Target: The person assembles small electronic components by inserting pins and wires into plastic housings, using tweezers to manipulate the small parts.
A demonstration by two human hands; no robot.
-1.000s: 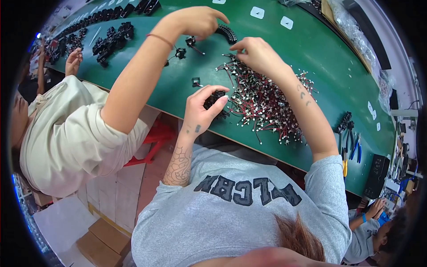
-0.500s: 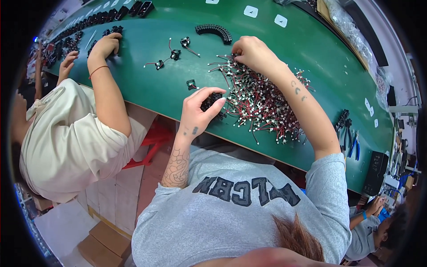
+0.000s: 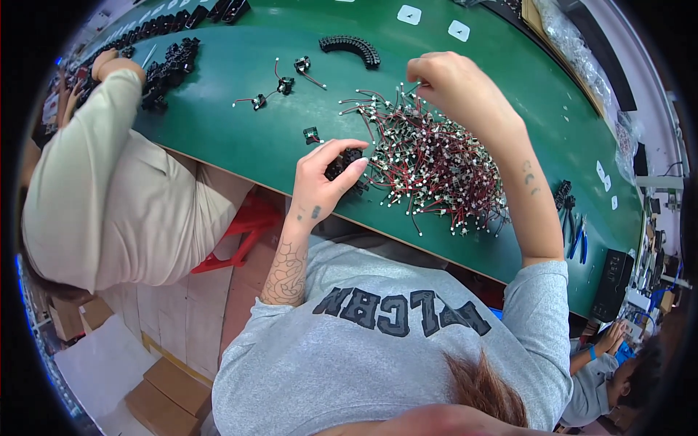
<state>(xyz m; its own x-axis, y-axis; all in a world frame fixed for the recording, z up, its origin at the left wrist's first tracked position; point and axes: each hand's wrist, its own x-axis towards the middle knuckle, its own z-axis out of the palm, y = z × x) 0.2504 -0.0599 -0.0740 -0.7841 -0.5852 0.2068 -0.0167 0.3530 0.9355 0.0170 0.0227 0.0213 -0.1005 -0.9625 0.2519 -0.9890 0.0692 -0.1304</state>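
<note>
My left hand [image 3: 323, 174] curls around a black plastic part [image 3: 352, 161] near the table's front edge, thumb and forefinger on its sides; the palm hides much of it. My right hand [image 3: 454, 80] is raised at the far side of a pile of small wired connectors [image 3: 443, 160] with red and black leads. Its fingers are pinched at a thin lead, mostly hidden by the fingertips. A small black module [image 3: 311, 135] lies just beyond my left hand. Several more wired black modules [image 3: 285, 86] are spread farther left.
A curved row of black parts [image 3: 350, 48] lies at the far middle of the green table [image 3: 240, 65]. Pliers [image 3: 580, 238] and a black box [image 3: 613, 283] are at the right. On the left, a co-worker's arm [image 3: 120, 69] reaches past a black heap [image 3: 174, 64].
My right hand has lifted away from the pile's far left edge and moved right. My left hand stays nearly still with its black part. The co-worker's arm has swung farther left.
</note>
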